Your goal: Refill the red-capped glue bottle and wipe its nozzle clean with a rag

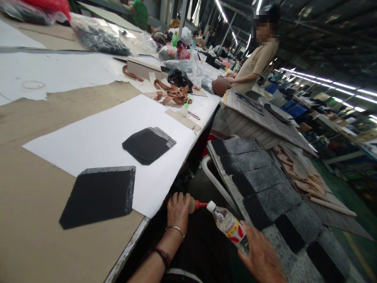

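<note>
My left hand [178, 210] is closed around a squeeze bottle [193, 205] with a red nozzle, held off the table's front edge. The nozzle points right, toward the neck of a clear plastic bottle [228, 225]. That bottle has a white cap and a red and yellow label, and it leans up to the left. My right hand [260, 251] grips its lower end. On the table, a black panel with a grey edge [100, 196] lies near me. Beyond it, a small stack of black panels [147, 145] rests on a white sheet [112, 129].
To the right, a slanted board carries rows of black and grey panels [262, 169]. Brown leather scraps [175, 94] and a small green-tipped bottle [185, 110] lie farther along the table. A co-worker [255, 59] stands at the far side. Plastic bags [100, 35] sit at the back left.
</note>
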`<move>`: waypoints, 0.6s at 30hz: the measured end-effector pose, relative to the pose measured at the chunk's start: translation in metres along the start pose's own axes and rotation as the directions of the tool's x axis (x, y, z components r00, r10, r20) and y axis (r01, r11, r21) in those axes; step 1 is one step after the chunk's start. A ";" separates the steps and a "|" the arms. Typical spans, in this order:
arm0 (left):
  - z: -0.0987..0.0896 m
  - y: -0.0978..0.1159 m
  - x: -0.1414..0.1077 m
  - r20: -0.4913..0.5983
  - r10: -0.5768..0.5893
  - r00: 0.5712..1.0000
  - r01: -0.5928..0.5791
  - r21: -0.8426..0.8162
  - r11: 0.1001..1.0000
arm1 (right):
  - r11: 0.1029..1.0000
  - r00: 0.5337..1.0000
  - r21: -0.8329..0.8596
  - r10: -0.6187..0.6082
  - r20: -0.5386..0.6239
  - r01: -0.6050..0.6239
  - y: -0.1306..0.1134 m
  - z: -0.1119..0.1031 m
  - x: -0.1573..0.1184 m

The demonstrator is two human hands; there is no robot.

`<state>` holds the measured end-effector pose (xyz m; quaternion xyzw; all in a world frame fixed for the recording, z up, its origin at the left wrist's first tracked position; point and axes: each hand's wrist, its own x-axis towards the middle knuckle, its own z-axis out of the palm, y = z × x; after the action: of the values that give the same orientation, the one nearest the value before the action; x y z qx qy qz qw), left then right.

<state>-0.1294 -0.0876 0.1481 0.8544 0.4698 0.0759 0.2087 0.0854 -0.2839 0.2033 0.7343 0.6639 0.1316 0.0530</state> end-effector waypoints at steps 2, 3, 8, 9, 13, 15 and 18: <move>-0.001 0.000 0.000 0.019 -0.012 1.000 0.012 -0.017 1.000 | 1.000 1.000 -0.012 0.023 -0.010 -0.023 -0.002 -0.001 0.001; -0.002 0.001 0.000 0.030 -0.017 0.999 0.018 -0.027 0.999 | 1.000 1.000 -0.010 0.021 -0.014 -0.021 -0.003 -0.001 0.001; -0.010 0.004 0.000 0.094 -0.075 0.993 0.083 -0.087 0.993 | 0.999 0.998 0.050 0.022 -0.066 -0.019 -0.009 0.001 0.001; -0.012 0.004 0.000 0.109 -0.093 0.990 0.104 -0.101 0.989 | 0.997 0.995 0.069 0.052 -0.088 -0.046 -0.010 0.002 0.000; -0.017 0.006 0.003 0.176 -0.136 0.975 0.165 -0.162 0.973 | 0.985 0.980 0.130 0.136 -0.144 -0.118 -0.016 0.000 -0.002; -0.019 0.008 0.004 0.205 -0.150 0.967 0.190 -0.189 0.964 | 0.980 0.978 0.144 0.154 -0.138 -0.134 -0.018 -0.003 -0.002; -0.021 0.010 0.005 0.222 -0.153 0.963 0.202 -0.217 0.955 | 0.975 0.976 0.154 0.178 -0.128 -0.158 -0.021 -0.006 0.000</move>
<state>-0.1255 -0.0825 0.1712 0.7806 0.5088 0.0249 0.3621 0.0637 -0.2826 0.2038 0.7785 0.6092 0.1393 -0.0584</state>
